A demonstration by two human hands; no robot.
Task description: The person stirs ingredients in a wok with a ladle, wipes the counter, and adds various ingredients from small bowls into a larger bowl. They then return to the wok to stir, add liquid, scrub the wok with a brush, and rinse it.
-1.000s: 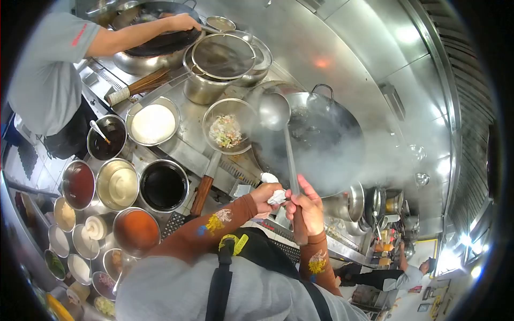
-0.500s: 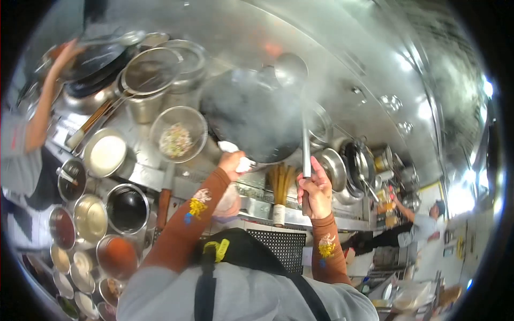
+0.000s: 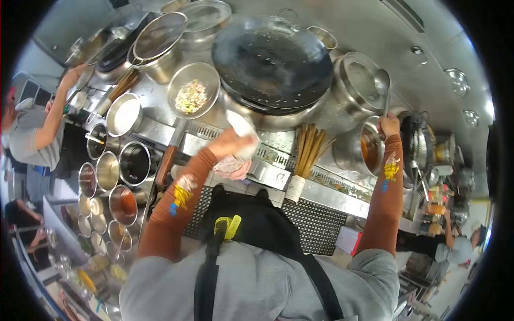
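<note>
My left hand [image 3: 231,143], a little blurred, is closed on a white cloth [image 3: 242,126] just in front of the wok. My right hand [image 3: 390,125] grips the handle of a ladle [image 3: 382,81], whose bowl points away from me over the lidded pot at the right. The large dark wok [image 3: 273,67] sits on the burner with a wet, oily-looking inside and light vapour. Left of it, a long-handled strainer [image 3: 194,95] contains chopped pale, green and pink bits. A deep steel pot [image 3: 364,147] with orange-brown contents stands below my right hand.
A bamboo wok brush [image 3: 305,158] leans at the counter's front edge. Several sauce containers, one with red-orange contents [image 3: 123,205], crowd the left. A lidded pot [image 3: 364,80] stands right of the wok. One co-worker [image 3: 40,136] is at the left, another [image 3: 455,249] at far right.
My right hand has carried the ladle from over the wok to the right. My left hand with the cloth has come away from the wok's rim. The thick steam has thinned, and the view has shifted.
</note>
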